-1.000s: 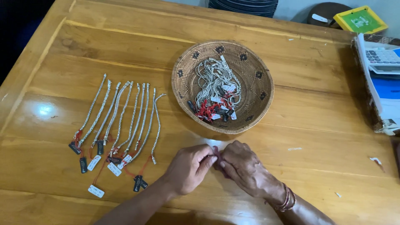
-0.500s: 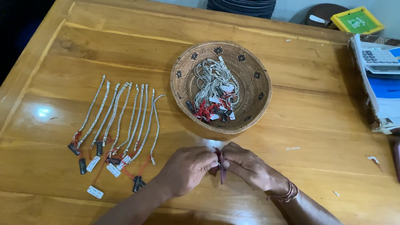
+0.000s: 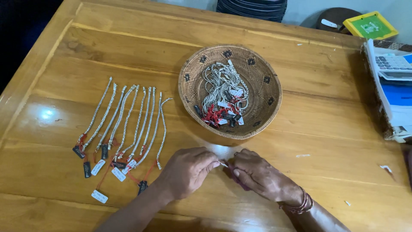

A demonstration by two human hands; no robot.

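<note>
My left hand (image 3: 186,169) and my right hand (image 3: 257,176) meet low on the wooden table (image 3: 300,77), just in front of a round woven basket (image 3: 268,101). Between the fingertips of both hands is a small silver bracelet piece (image 3: 222,163), pinched at each end. A dark reddish bit shows under my right palm. The basket holds a tangle of silver bracelets (image 3: 221,92) with red strings and small tags. To the left, several silver bracelets (image 3: 128,122) lie side by side in a row, each with a tag at its near end.
A calculator (image 3: 392,66) rests on a blue and white box at the right edge. A green and yellow box (image 3: 370,25) and a stack of dark plates (image 3: 253,8) stand at the far side. Small paper scraps (image 3: 302,155) lie at the right.
Both hands stayed together in front of the basket. Their fingers have shifted on the small piece, which now shows as a silver bit between the fingertips.
</note>
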